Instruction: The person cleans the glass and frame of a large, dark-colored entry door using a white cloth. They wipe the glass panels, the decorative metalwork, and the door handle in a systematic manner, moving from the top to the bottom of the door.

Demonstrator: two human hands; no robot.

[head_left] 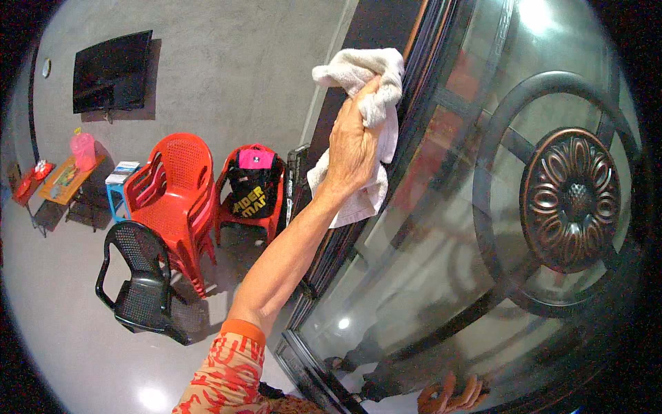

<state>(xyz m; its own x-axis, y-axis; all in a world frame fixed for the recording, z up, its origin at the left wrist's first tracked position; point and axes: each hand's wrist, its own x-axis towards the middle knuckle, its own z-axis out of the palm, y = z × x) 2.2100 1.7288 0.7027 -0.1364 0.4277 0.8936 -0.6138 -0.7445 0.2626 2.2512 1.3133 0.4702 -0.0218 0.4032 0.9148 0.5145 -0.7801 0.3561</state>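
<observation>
My left hand is closed on a crumpled white cloth and presses it against the dark frame along the edge of a glass door. Part of the cloth bunches above my fingers, and the rest hangs down behind my hand. To the right spreads the door's glass, with a dark ring and a bronze-coloured flower medallion on it. At the lower edge, in front of the glass, my right hand shows partly, fingers bent and apart, with nothing visible in it.
Stacked red plastic chairs and a black plastic chair stand at left. Another red chair holds a black and pink backpack. Farther left are a small wooden table and a blue stool. A television hangs on the grey wall.
</observation>
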